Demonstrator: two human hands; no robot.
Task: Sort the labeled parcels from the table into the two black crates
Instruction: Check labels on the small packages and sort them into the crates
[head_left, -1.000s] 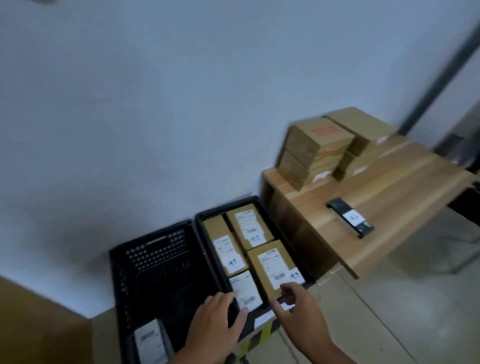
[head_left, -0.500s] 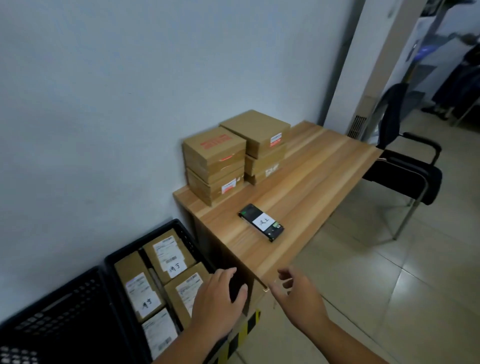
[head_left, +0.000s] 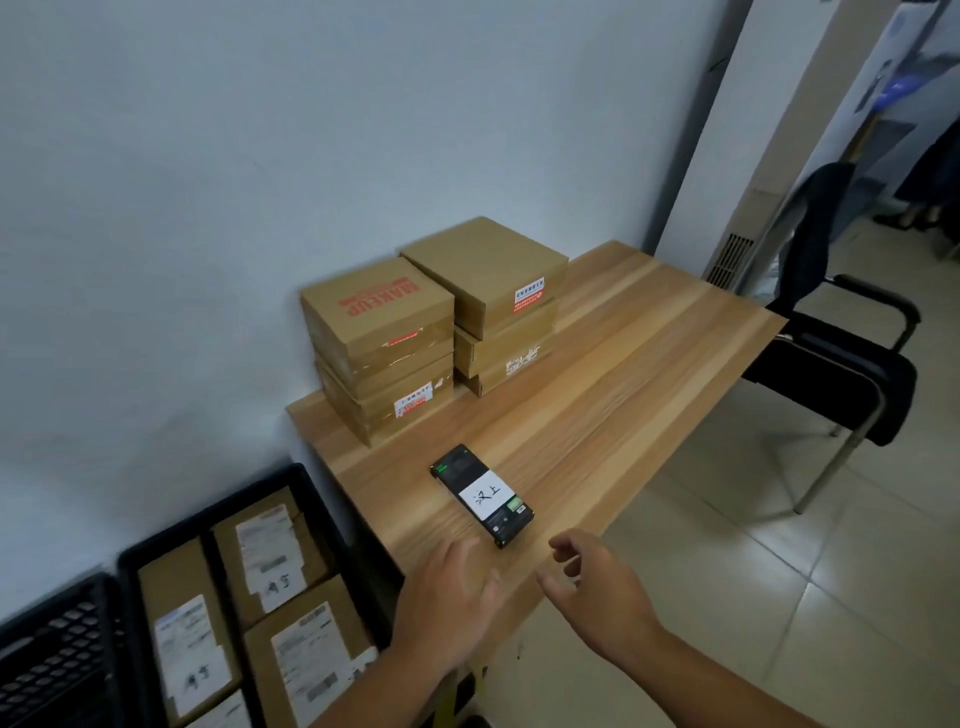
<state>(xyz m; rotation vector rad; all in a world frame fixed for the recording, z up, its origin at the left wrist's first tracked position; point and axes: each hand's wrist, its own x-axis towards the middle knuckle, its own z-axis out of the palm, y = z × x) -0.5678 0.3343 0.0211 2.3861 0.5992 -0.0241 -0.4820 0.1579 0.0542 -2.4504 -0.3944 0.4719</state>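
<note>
Table: black parcel beyond left grip

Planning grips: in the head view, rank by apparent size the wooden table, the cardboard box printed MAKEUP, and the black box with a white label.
1. wooden table
2. brown cardboard box printed MAKEUP
3. flat black box with white label, smallest though nearest

Two bare hands face one slim black labelled box and two brown cardboard box stacks, with two black plastic crates to their left.
</note>
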